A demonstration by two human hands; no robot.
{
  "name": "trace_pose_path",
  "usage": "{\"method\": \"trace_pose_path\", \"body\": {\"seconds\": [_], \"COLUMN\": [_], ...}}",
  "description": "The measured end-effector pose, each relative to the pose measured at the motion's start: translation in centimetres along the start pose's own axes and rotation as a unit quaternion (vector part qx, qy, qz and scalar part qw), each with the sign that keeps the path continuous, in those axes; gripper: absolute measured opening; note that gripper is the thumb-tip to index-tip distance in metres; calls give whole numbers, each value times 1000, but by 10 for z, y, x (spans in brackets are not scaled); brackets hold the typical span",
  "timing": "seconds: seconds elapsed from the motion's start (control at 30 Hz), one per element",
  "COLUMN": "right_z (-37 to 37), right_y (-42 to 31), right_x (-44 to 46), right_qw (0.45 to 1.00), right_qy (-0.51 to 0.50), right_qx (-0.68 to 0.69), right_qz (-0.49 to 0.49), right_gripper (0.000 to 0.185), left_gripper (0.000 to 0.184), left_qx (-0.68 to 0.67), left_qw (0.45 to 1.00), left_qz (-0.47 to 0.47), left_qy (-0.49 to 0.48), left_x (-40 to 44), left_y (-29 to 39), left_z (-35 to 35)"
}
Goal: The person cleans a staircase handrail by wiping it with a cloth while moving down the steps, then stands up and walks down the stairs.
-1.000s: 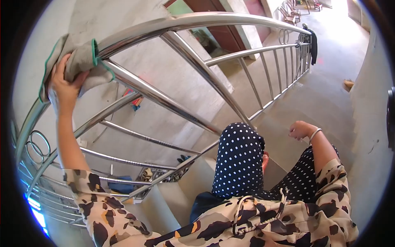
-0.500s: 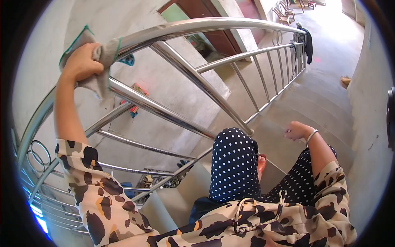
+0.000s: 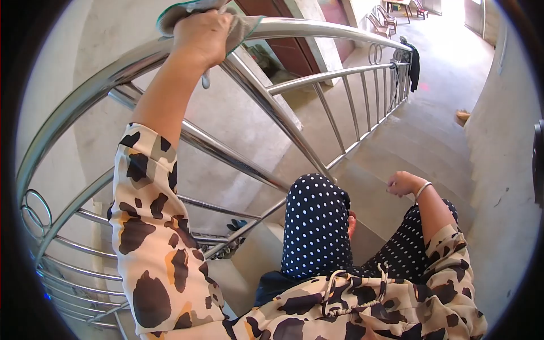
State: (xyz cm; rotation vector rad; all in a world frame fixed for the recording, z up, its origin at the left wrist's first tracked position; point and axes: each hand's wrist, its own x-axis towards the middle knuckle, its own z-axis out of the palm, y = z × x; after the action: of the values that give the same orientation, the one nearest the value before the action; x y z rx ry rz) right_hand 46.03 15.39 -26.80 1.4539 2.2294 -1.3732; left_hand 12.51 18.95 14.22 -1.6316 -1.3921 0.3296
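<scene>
A grey cloth with green edging is wrapped over the shiny metal handrail at the top. My left hand grips the cloth against the rail, seen from its back, with the fingertips hidden. Part of the cloth hangs below the rail. Over the right knee side, my right hand hangs in the air with its fingers curled, touching nothing, and I see nothing in it. A pale bracelet circles that wrist.
Metal balusters run beneath the handrail. Concrete stairs descend ahead beside the right wall. A dark cloth hangs on the far railing end. Chairs stand beyond, and a brown object lies by the wall.
My left hand and the cloth have moved up and to the right along the handrail. My right hand stays curled in nearly the same place. The view has shifted slightly.
</scene>
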Motion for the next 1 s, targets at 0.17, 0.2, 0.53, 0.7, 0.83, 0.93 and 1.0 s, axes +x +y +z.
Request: {"method": "trace_pose_path", "body": {"seconds": [0.17,0.2,0.53,0.7,0.83,0.93,1.0], "right_z": [6,8,6,9,8,6,6], "right_y": [5,3,0,2,-2,-1,2], "right_x": [-7,-11,-11,5,-6,-9,-10], "right_qw": [999,999,998,999,999,997,997], "right_qy": [-6,-5,-21,-10,13,15,22], "right_qx": [1,-1,-18,-18,-1,6,11], "right_qz": [44,52,49,44,39,75,68], "right_gripper": [26,27,27,26,25,26,27], "left_gripper": [22,21,24,17,23,22,23], "left_qx": [-103,-142,-141,-62,-41,-105,-139], "left_qw": [965,938,962,988,962,917,878], "left_qz": [97,144,62,104,116,185,252], "left_qy": [220,281,228,91,-242,-337,-383], "left_x": [-32,-40,-155,-124,-132,-161,-185], "left_y": [7,2,-58,-32,45,122,170], "left_z": [13,19,-4,7,28,102,138]}}
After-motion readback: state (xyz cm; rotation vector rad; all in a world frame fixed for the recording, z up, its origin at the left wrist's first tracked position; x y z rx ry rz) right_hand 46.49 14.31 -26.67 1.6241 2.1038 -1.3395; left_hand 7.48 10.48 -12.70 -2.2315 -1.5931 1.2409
